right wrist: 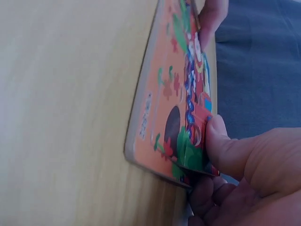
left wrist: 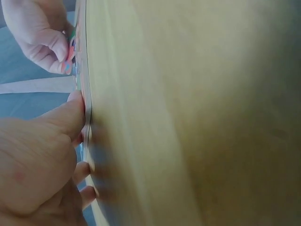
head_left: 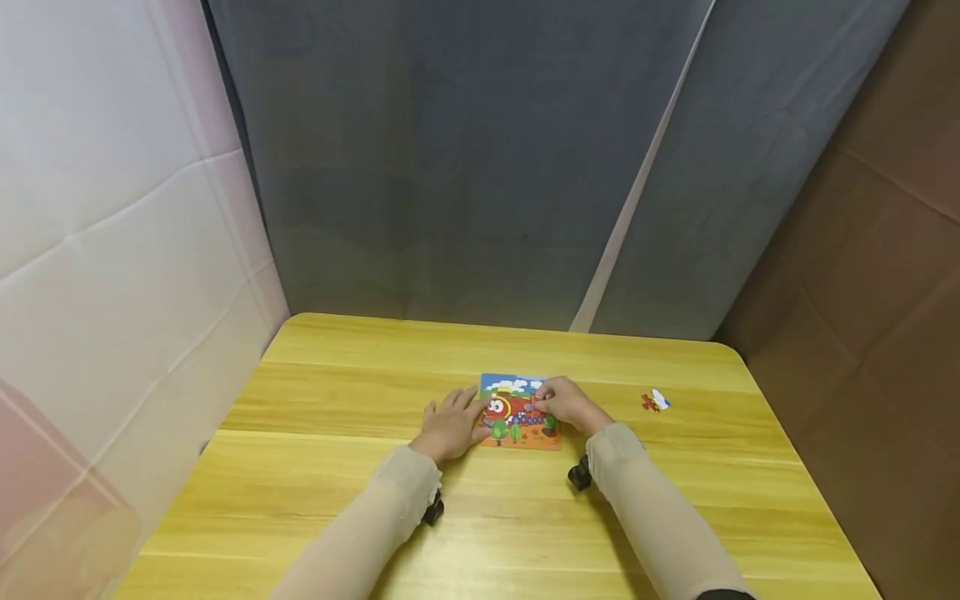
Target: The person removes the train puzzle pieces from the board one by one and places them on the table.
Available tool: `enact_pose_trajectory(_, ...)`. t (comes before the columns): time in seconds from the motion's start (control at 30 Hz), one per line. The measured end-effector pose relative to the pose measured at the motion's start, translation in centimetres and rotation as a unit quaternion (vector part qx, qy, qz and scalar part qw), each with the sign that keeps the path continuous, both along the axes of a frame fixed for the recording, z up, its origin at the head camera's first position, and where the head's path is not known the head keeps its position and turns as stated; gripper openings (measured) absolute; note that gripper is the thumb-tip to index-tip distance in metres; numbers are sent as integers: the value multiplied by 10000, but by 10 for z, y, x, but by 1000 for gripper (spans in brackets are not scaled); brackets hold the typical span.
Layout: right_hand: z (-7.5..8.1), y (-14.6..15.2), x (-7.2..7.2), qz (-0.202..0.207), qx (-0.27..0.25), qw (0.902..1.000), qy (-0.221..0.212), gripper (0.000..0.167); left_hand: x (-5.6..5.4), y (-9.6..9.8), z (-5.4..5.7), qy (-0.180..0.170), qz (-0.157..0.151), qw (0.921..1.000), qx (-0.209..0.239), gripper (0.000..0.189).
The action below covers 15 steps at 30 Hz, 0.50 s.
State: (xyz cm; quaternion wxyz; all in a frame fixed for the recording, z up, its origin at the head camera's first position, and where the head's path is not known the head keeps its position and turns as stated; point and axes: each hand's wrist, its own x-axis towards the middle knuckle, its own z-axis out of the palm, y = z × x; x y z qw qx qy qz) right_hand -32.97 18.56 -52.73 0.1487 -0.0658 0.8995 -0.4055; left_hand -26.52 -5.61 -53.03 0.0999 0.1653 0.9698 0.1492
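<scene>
two hands, apart from each other, are at the puzzle (head_left: pixel 525 442), which lies in from the far edge of the table (head_left: pixel 510 533), midway between its side edges. the left hand (head_left: pixel 452 425), fingers extended, rests on the puzzle's left edge; the right hand (head_left: pixel 567 403) pinches a tilted piece (right wrist: pixel 194 157) over its right side. loose bits (head_left: pixel 661 399) lie toward the table's right edge. if the left hand lets up, the puzzle could skid; if the piece goes down askew, it could jam or spring up; a sleeve (head_left: pixel 667 517) could scatter the bits.
</scene>
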Motion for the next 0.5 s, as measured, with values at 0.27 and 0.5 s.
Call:
enact_pose_trajectory(0.27,0,-1,4,-269,-239,9992,-167,21,4,-1,0,-31,-24,10000,-33,64)
enact_pose_trajectory(0.5,-4,0,4,-151,-46,9999,29,15,2,-1,1,-82,-44,10000,-1,64)
